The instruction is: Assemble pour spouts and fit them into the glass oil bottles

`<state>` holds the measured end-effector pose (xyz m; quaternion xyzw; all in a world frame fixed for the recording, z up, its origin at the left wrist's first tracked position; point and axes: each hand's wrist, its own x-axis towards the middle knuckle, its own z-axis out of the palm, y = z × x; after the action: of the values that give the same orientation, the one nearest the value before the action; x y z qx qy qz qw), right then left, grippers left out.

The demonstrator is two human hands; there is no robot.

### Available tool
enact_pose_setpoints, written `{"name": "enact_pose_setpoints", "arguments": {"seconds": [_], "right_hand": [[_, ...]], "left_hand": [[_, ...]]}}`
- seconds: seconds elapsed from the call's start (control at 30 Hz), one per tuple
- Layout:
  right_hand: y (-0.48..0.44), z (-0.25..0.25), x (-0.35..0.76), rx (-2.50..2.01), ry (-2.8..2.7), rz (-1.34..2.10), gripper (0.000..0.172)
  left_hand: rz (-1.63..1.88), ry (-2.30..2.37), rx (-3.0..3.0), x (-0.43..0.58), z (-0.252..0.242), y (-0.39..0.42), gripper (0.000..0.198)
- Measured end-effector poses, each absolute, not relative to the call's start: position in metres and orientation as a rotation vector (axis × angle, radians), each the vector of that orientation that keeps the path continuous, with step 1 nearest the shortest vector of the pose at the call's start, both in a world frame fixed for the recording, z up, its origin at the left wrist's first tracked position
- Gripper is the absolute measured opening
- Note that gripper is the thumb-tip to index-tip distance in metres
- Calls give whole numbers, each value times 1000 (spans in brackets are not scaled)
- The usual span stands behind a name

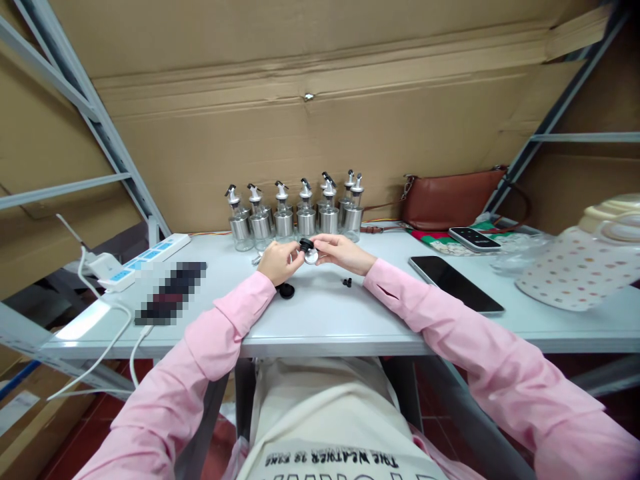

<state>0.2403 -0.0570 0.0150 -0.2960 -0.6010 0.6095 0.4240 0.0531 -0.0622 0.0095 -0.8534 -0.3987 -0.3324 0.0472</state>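
Observation:
Above the middle of the table, my left hand (pixel 279 263) pinches a ribbed black stopper (pixel 306 245). My right hand (pixel 346 254) grips a silver-white round cap (pixel 311 257), its fingertips meeting those of the left. The two parts touch or overlap; whether they are joined I cannot tell. Below my left hand lies another round black stopper (pixel 286 291), and small black pieces (pixel 347 283) lie below my right hand. Behind both hands stand several glass bottles with steel sleeves (pixel 307 220) and pourer spouts, in rows. A small metallic part (pixel 257 259) shows partly beside my left hand.
On the left are a white power strip (pixel 173 245), a charger (pixel 103 267) with cables and a blurred-out phone (pixel 173 293). A tablet (pixel 455 283), a dark-faced device (pixel 474 239), a brown bag (pixel 453 200) and a dotted jug (pixel 575 267) are on the right. Cardboard (pixel 310 140) backs the table.

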Motion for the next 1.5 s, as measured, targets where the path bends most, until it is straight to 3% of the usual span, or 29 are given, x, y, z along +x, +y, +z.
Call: {"name": "enact_pose_setpoints", "arguments": {"seconds": [0.23,0.6,0.73,0.9,1.23,1.5], "right_hand": [[-55,18,246,-789,-1533,1565,34],[-48,26,254,-749,-1229,1477,19],[-54,26,249,-725,-1233,1457,24],[-55,25,245,-737,-1253,1516,12],[-58,23,247,-854,-1503,1463,29],[-52,24,249,-824,-1414,1327,19]], "left_hand": [[-997,-1205,-2604,52,10,-61,13],[-1028,-1139,-2538,51,7,-56,12],[-1034,-1088,-2537,51,5,-55,13],[-1056,-1018,-2524,51,6,-55,15],[-985,-1017,-2552,51,4,-54,14],[-1029,-1006,-2549,50,6,-54,14]]}}
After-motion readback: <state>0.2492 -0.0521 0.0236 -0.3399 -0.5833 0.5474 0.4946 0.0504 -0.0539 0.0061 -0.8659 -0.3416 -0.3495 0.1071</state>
